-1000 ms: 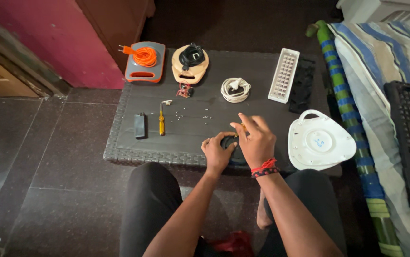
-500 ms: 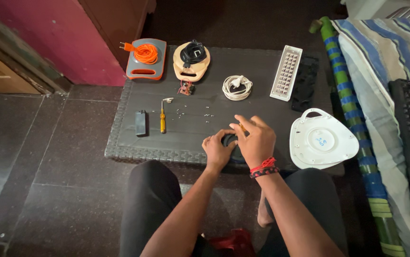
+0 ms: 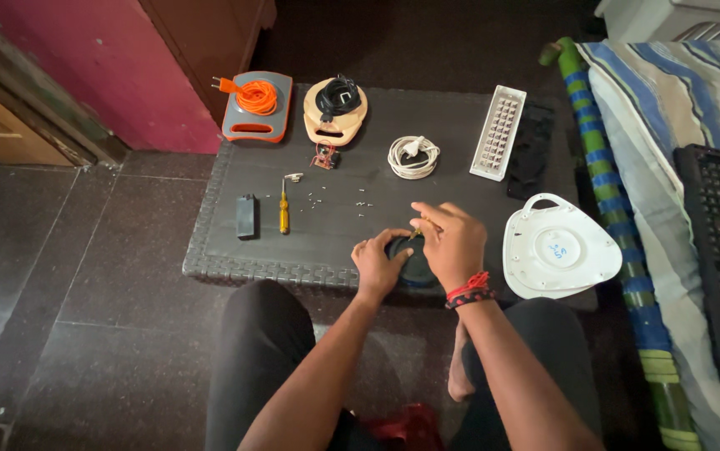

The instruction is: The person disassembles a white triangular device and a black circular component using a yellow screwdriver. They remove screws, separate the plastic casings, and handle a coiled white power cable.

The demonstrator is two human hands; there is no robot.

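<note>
Left hand (image 3: 379,266) grips the dark round part (image 3: 410,260) beside the white cover (image 3: 559,249); right hand (image 3: 453,242), pinching a small tool, seems mid-fastening and needs steady aim.

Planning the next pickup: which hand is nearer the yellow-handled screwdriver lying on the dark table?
Left. The left hand sits right of the yellow-handled screwdriver, on a dark round object; the right hand is farther right.

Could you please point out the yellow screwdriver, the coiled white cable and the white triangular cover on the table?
yellow screwdriver (image 3: 283,215): head view, middle of its handle.
coiled white cable (image 3: 413,157): head view, centre of the coil.
white triangular cover (image 3: 559,249): head view, its flat middle.
</note>
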